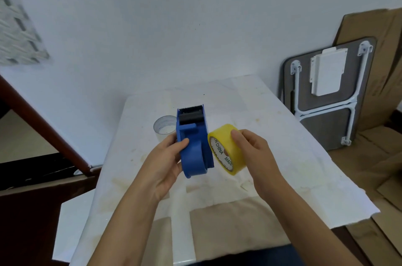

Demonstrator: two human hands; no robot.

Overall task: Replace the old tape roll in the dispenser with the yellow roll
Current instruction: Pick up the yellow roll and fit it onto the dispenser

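Note:
My left hand [166,162] grips the blue tape dispenser [194,146] above the table, its serrated blade and black roller pointing away from me. The dispenser's roll bay looks empty. My right hand [256,152] holds the yellow tape roll [227,148] right beside the dispenser's right side, its printed cardboard core facing the dispenser. A clear, nearly used-up tape roll [164,125] lies flat on the table just left of and behind the dispenser.
The white, stained table [272,146] runs from me to the wall. A folded table [326,100] and cardboard sheets [382,52] lean at the right. A dark wooden frame [43,131] stands at the left.

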